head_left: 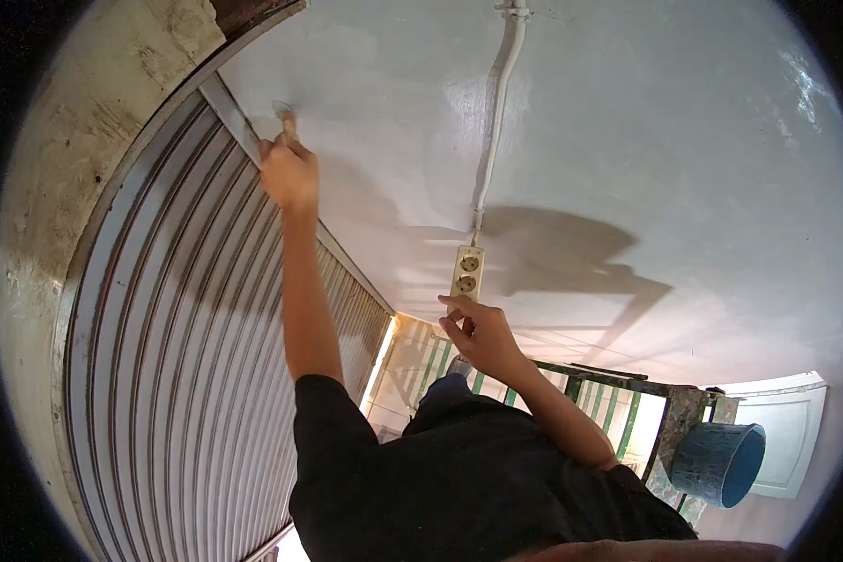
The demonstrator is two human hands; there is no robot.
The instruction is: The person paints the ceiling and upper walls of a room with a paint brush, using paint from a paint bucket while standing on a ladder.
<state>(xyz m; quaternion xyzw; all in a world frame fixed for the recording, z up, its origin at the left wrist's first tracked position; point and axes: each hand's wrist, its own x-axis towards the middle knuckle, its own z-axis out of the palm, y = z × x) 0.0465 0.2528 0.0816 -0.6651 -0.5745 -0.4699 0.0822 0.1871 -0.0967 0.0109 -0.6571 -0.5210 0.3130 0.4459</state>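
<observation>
My left hand (290, 178) is raised to the pale grey wall (375, 84), fingers wrapped round a small tool (288, 122) with a light wooden-looking handle. The tool's flat grey end is blurred against the wall, close to the metal edge strip (229, 112). Lower and to the right, my right hand (482, 339) has its index finger stretched and its thumb apart, with nothing in it. It overlaps the bottom of a white power strip (467, 272) with two sockets showing.
A ribbed metal shutter (178, 309) fills the left side. A white cable (499, 103) runs up the wall from the power strip. At lower right, a blue bucket (721, 464) lies tilted in view beside a dark-framed bench (618, 377), with a white panel (785, 436) behind it.
</observation>
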